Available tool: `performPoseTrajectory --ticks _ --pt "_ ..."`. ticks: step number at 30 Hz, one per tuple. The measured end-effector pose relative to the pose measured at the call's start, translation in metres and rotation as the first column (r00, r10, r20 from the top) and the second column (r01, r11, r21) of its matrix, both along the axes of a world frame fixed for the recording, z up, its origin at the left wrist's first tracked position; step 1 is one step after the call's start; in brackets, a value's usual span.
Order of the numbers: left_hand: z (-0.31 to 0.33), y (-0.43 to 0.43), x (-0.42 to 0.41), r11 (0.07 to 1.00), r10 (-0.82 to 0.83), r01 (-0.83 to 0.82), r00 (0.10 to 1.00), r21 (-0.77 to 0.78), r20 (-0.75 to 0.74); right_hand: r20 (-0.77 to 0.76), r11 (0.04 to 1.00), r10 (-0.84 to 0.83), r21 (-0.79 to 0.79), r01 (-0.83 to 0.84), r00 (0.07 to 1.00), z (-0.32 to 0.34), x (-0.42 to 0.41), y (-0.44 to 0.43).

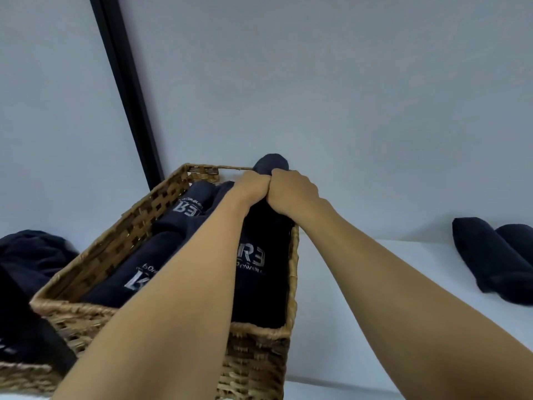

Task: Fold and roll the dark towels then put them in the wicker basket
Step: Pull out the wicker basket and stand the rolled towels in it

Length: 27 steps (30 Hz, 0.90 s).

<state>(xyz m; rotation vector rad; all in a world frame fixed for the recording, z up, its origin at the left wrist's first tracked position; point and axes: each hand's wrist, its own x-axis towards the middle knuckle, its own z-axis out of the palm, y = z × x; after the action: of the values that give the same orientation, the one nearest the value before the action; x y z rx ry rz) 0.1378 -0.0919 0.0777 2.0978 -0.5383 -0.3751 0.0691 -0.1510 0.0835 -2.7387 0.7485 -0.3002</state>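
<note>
**Both hands clamp a rolled towel at the basket's right side**

The rolled towel (264,255) is dark navy and thick-piled, wound into a firm cylinder. It has a pale stitched logo on its upper face, partly hidden by the left forearm. It lies lengthwise along the right wall of the wicker basket (115,243), with its near end down inside and its far end poking above the far rim.

Both bare arms reach forward over the basket. The left hand (253,184) and the right hand (292,192) are pressed together side by side on the towel's far end. Their fingers curl over it in a tight grasp, and the fingertips are hidden on the far side.

The basket is rectangular, woven in tan and brown strips, and stands on a white table (360,298). Left of the held roll, it holds two more dark rolls. The near roll (135,272) lies along the left wall with its logo showing. The back roll (190,206) lies beyond it toward the far left corner and is also lettered. The left forearm crosses the middle of the basket and hides what lies beneath it.

Well to the right on the table lies a pair of rolled towels (487,255), side by side. A loose heap of dark towels (31,255) sits left of the basket. More wickerwork (23,376) shows in the lower left corner, but what it belongs to cannot be made out.
</note>
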Motion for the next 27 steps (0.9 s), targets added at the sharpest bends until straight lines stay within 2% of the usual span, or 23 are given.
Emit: performPoseTrajectory --ticks 4,7,9,10,12,14,15,17,19,20,24,27 --pt "-0.001 -0.003 -0.006 0.967 -0.096 0.073 0.992 0.244 0.084 -0.011 0.994 -0.024 -0.106 0.023 1.0 -0.01 -0.009 0.0" --pt "0.0 -0.005 -0.011 0.94 -0.131 0.095 0.987 0.328 0.089 0.017 0.998 0.005 -0.062 -0.003 1.0 -0.014 -0.013 -0.004" --pt "0.004 -0.011 -0.013 0.918 -0.079 0.015 0.986 0.396 0.147 0.075 0.998 0.069 -0.004 -0.069 0.995 -0.01 -0.018 -0.011" --pt "0.007 -0.017 -0.017 0.9 -0.005 -0.101 0.97 0.425 0.242 0.121 0.994 0.102 0.026 -0.106 0.987 -0.007 -0.023 -0.017" --pt "0.022 -0.036 -0.041 0.876 0.054 -0.266 0.883 0.403 0.466 0.254 0.982 0.122 0.11 -0.154 0.96 -0.003 -0.043 -0.033" --pt "0.036 -0.064 -0.071 0.936 -0.006 -0.205 0.802 0.285 0.597 0.408 0.976 0.037 0.182 -0.121 0.912 0.002 -0.071 -0.055" --pt "0.04 -0.082 -0.087 0.968 -0.026 -0.131 0.796 0.215 0.604 0.462 0.977 -0.026 0.201 -0.076 0.887 0.003 -0.085 -0.069" --pt "0.038 -0.116 -0.116 0.996 -0.089 0.062 0.861 0.072 0.501 0.481 0.98 -0.133 0.196 0.042 0.867 0.0 -0.114 -0.103" --pt "0.019 -0.154 -0.145 0.975 -0.194 0.217 0.937 -0.05 0.292 0.414 0.974 -0.217 0.157 0.165 0.884 -0.011 -0.144 -0.141" --pt "0.007 -0.169 -0.157 0.96 -0.247 0.268 0.947 -0.082 0.204 0.366 0.966 -0.255 0.145 0.216 0.895 -0.02 -0.156 -0.159" --pt "-0.051 -0.235 -0.205 0.915 -0.392 0.375 0.913 -0.148 -0.11 0.216 0.891 -0.45 0.165 0.422 0.866 -0.069 -0.21 -0.227" --pt "-0.088 -0.27 -0.236 0.894 -0.448 0.417 0.856 -0.166 -0.257 0.097 0.828 -0.559 0.115 0.549 0.823 -0.102 -0.241 -0.257"
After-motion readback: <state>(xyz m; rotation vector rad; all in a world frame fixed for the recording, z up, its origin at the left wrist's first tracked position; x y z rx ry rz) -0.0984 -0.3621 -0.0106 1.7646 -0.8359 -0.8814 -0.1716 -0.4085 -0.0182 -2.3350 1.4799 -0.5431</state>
